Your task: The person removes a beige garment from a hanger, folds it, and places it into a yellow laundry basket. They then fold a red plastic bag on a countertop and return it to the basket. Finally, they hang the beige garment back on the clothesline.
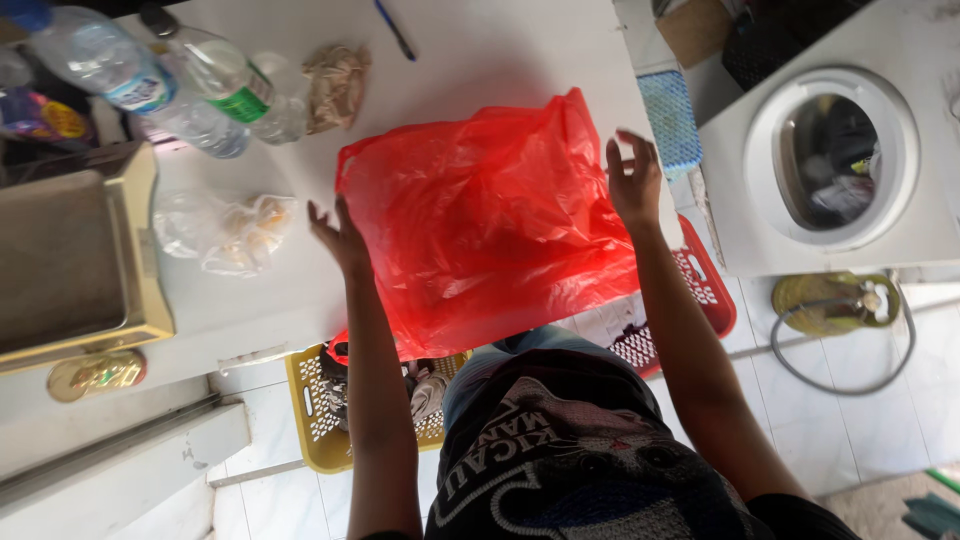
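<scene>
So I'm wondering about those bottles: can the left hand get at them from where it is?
Probably yes: the left hand is open at the red bag's edge, and bare table lies between it and the bottles.

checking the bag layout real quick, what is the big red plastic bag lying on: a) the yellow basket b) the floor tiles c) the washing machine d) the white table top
d: the red plastic bag is spread over the white table top, its lower edge hanging off the table's front edge, with the left hand at one side of it and the right hand at the other.
</scene>
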